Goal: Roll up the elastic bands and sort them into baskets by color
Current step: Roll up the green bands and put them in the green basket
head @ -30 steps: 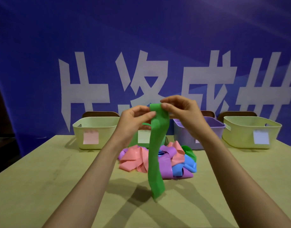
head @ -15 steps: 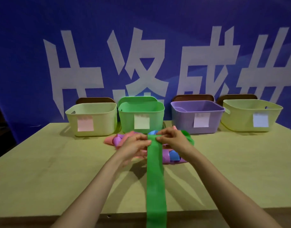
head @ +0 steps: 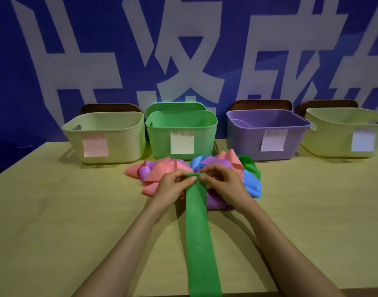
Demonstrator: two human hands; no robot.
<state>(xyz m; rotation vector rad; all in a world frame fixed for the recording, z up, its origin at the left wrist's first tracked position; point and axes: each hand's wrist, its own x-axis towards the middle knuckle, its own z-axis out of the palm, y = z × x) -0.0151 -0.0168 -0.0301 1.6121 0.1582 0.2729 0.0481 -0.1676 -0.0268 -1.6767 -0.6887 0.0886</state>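
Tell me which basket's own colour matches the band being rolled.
The green basket, second from the left. The green band pinched in both hands matches it; the others are two pale yellow and one purple.

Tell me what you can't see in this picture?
- Green band: its near end is cut off by the head view's bottom edge.
- Basket labels: writing too blurred to read.
- Right basket: cut off by the right edge.
- Pile: middle hidden behind the left hand and right hand.
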